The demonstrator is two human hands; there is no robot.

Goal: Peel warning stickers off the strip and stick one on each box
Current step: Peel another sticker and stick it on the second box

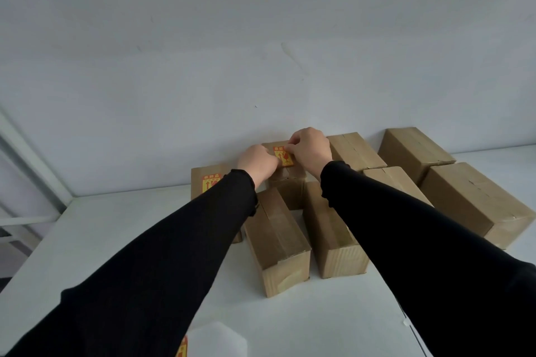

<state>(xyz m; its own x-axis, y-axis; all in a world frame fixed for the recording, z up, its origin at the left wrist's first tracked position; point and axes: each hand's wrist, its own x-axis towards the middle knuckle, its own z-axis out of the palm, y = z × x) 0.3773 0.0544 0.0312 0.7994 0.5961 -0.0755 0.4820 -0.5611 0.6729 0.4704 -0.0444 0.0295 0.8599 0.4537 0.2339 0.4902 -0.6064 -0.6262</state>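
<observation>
Against the grey wall (261, 38), far side of white table (87, 240): cluster of brown cardboard boxes. Both arms in black sleeves (174, 240) stretched forward to back middle box (287, 180). On top of that box: orange-yellow warning sticker (283, 157), partly hidden by both hands. Left hand (256, 162) curled, knuckles up, on sticker's left edge; fingertips hidden, so grip cannot be told, looks pressed down rather than holding. Right hand (310, 148) curled, thumb and forefinger pinched together at sticker's upper right corner, other fingers folded.

Left of that, back-left box (203, 174) with sticker already on top (211, 181), mostly covered by left sleeve. Nearer camera: front left box (275, 240) with clear tape along top seam, no sticker seen; just beside it front middle box (333, 240), partly under right sleeve, bare top. Right of hands: back box by wall (355, 151), another (394, 180) in front of it, both bare. Far right: two larger boxes, one at wall (414, 151), one nearer (475, 200), bare too.

Bottom edge, near left sleeve: pale backing strip (214, 339), blurred, one orange sticker (182, 346) showing at its left end, flat on table.
</observation>
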